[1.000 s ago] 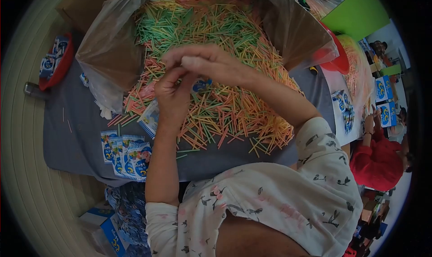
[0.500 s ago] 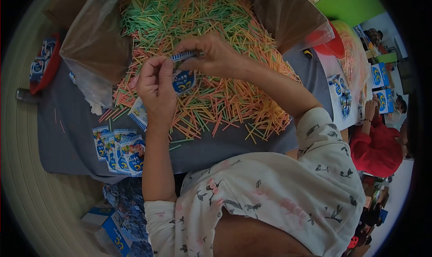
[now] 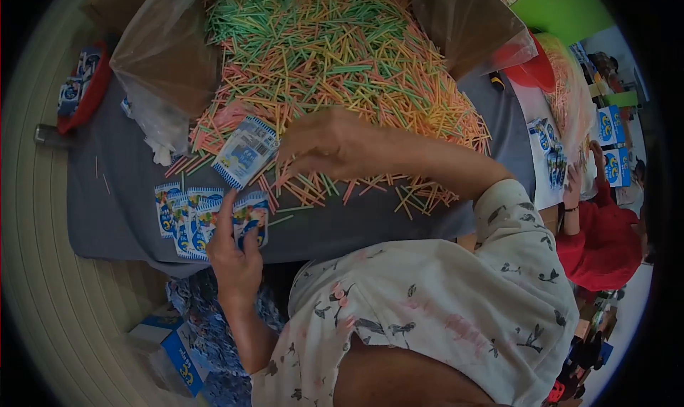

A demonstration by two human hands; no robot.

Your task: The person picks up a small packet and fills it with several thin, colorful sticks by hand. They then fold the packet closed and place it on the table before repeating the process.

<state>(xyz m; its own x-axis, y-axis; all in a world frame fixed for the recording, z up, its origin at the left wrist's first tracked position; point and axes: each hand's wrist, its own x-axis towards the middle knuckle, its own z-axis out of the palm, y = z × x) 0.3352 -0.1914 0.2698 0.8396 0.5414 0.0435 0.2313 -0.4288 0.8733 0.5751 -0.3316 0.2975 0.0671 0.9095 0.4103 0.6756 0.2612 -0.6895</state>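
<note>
My left hand point(image 3: 236, 268) is at the near left, index finger and thumb stretched apart, both touching a blue-and-white packet point(image 3: 258, 209). That packet lies at the right side of a group of similar overlapping packets point(image 3: 184, 225) on the grey cloth. My right hand point(image 3: 331, 142), smeared by motion, is over the lower part of a heap of pink, yellow and green sticks point(image 3: 342, 58). Whether its fingers hold anything is unclear. Just left of it, a single packet point(image 3: 246, 152) lies tilted at the edge of the heap.
Clear plastic point(image 3: 167, 69) lines the heap's left side. A red container point(image 3: 89, 94) of packets stands at the far left. Right of the grey cloth point(image 3: 107, 193) are a red bowl point(image 3: 536, 64), more packets point(image 3: 554, 150) and a person in red point(image 3: 602, 243).
My left hand has moved down from the heap to the packet group, where one more packet now lies. My right hand has moved down; the two hands are now apart.
</note>
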